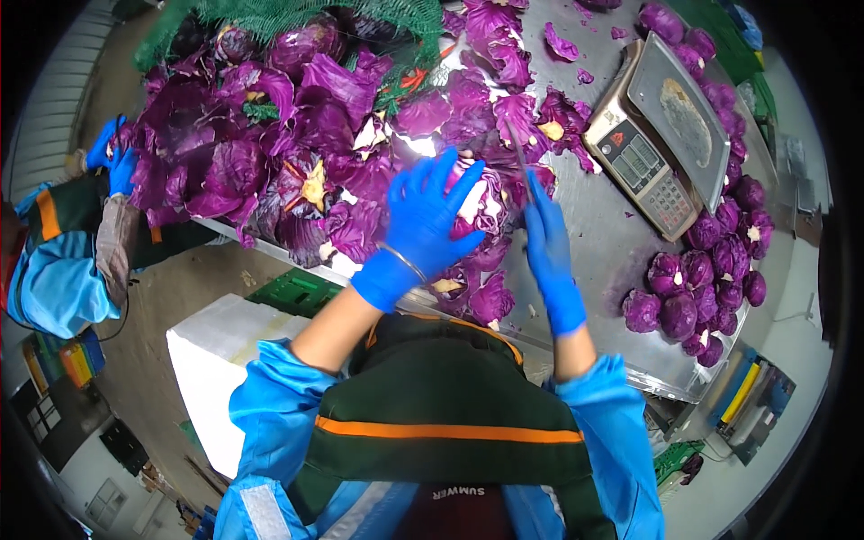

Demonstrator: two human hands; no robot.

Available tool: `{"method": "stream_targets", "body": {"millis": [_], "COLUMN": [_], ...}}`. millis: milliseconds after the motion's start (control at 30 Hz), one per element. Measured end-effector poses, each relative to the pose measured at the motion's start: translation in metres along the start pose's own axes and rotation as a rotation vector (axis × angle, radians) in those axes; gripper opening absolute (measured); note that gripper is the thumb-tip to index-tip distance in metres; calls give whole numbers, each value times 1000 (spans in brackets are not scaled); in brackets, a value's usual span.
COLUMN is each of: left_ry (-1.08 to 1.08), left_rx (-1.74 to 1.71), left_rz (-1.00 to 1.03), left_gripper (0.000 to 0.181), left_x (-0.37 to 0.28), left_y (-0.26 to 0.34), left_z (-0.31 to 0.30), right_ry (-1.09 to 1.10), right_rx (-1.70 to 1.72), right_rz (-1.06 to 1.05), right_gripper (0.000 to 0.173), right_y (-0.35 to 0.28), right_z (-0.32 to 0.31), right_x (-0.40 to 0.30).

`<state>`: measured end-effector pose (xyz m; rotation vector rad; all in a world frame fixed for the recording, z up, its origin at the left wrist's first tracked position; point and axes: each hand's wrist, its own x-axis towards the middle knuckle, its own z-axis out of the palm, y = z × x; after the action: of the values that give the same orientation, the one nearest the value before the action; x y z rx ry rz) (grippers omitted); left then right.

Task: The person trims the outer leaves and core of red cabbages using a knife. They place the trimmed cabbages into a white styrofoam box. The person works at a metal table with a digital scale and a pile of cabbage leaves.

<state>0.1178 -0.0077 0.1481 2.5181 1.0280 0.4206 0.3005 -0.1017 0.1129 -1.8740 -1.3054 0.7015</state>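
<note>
My left hand [428, 219], in a blue glove, rests spread against the left side of a red cabbage [491, 201] with white showing in its cut layers. Its thumb and forefinger lie on either side of the cut part. In my right hand [550, 250], also gloved in blue, is a knife [518, 152] at the cabbage's right side, its blade pointing away from me. Loose purple leaves [422, 115] surround the cabbage. A trimmed stem end [314, 183] shows left of my left hand.
A digital scale [641, 158] sits tilted in view on the metal table [594, 270]. Several small red cabbages [702, 290] line the right edge. Green netting [297, 20] covers cabbages at back left. Another person's gloved hands [115, 158] touch the pile's left end. A white box [223, 351] stands below.
</note>
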Motion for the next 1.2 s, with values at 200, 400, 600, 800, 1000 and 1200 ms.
{"method": "stream_targets", "body": {"millis": [200, 400, 600, 800, 1000, 1200], "left_ry": [62, 104, 179, 189, 579, 277], "left_rx": [-28, -36, -75, -246, -213, -255], "left_rz": [-110, -118, -66, 156, -227, -289], "left_gripper": [101, 98, 94, 61, 48, 101], "left_x": [-8, -6, -18, -30, -66, -43], "left_y": [31, 33, 13, -29, -61, 14], "left_z": [25, 38, 41, 25, -21, 35], "right_ry": [22, 73, 81, -11, 17, -121], "right_rx": [-151, 90, 158, -8, 210, 34], "right_rz": [182, 291, 386, 387, 225, 12], "right_gripper": [45, 41, 59, 86, 59, 49], "right_y": [-32, 54, 53, 75, 78, -2], "right_z": [7, 14, 17, 41, 24, -17], "right_x": [-55, -26, -1, 45, 26, -5]}}
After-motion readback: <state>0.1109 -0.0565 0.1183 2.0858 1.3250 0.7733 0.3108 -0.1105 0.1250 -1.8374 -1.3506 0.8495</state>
